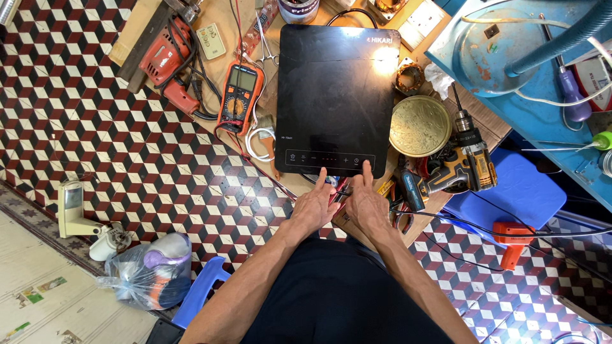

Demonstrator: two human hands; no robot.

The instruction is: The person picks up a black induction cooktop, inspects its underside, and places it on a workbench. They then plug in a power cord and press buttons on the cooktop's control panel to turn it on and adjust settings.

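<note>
A black glass induction cooktop point(335, 89) lies flat on a low wooden bench, its touch-control strip along the near edge. My left hand point(312, 207) rests at that near edge, fingers together, fingertips touching the rim. My right hand point(366, 204) is beside it, index finger stretched up onto the control strip near its right end. Neither hand holds anything.
An orange multimeter point(239, 97) and a red electric drill point(167, 60) lie left of the cooktop. A round brass disc point(419, 126) and a yellow-black cordless drill point(462, 162) sit on the right. A blue table point(535, 76) stands far right; a plastic bag point(150, 274) lies on the patterned floor.
</note>
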